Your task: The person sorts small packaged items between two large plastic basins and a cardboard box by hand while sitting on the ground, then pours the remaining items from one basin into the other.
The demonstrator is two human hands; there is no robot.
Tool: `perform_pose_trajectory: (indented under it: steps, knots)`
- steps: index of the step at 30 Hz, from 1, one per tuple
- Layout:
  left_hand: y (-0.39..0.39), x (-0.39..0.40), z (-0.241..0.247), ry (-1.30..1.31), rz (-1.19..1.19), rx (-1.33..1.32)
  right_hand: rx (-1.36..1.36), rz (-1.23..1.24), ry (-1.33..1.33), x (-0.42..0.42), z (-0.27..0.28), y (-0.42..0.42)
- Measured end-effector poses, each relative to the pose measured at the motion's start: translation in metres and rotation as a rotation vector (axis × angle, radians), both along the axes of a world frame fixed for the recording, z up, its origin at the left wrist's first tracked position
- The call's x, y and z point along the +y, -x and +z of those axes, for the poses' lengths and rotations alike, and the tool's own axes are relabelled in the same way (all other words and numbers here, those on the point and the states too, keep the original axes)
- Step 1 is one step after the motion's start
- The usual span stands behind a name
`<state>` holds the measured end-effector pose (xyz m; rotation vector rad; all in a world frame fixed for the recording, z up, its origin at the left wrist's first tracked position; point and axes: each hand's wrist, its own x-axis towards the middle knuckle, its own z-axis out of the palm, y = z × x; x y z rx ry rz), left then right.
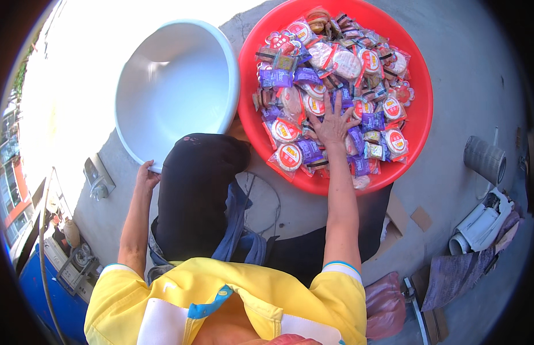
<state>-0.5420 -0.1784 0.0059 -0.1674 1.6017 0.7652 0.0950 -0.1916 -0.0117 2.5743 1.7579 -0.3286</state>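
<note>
A big red plastic basin (pixel 422 108), heaped with small packaged snacks, stands in front to the right. My right hand (pixel 333 123) lies with fingers spread on the heap, over purple packets and round white wrapped pieces (pixel 288 156); I cannot tell that it grips any. To the left is a pale blue plastic basin (pixel 180 90) with nothing visible in it, its rim close to the red one. My left hand (pixel 150 174) holds the near rim of this basin, beside my knee, with the thumb and fingers at the edge.
On the concrete floor at the right lie a cylindrical mesh filter (pixel 484 159), a broken white plastic part (pixel 482 224), cardboard pieces (pixel 421 218) and a pink plastic bag (pixel 384 306). At the lower left stands a blue object (pixel 47 297) with tools and a pole beside it.
</note>
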Motion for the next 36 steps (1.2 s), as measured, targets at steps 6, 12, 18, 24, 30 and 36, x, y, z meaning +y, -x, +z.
perform_pose_trajectory:
  steps: [6, 12, 18, 24, 30, 36]
  knots:
    - [0.009, -0.015, -0.011, 0.028, 0.083, -0.077, 0.067, -0.071, 0.096, 0.014, 0.011, -0.018]
    - [0.016, -0.028, -0.02, -0.088, 0.088, -0.185, 0.298, 0.45, -0.31, -0.037, 0.061, 0.084]
    - [-0.043, -0.019, 0.009, 0.006, -0.089, -0.078, 0.125, 0.4, -0.178, -0.033, 0.006, 0.068]
    - [-0.006, -0.014, 0.011, 0.143, -0.266, 0.023, 0.125, 0.327, -0.018, -0.018, 0.004, 0.06]
    - [-0.099, 0.036, 0.088, -0.084, -0.501, 0.827, 0.332, 0.248, -0.121, -0.096, 0.053, 0.092]
    - [-0.222, 0.137, 0.189, -0.673, -0.646, 0.419, 0.268, 0.306, 0.202, -0.125, 0.051, 0.12]
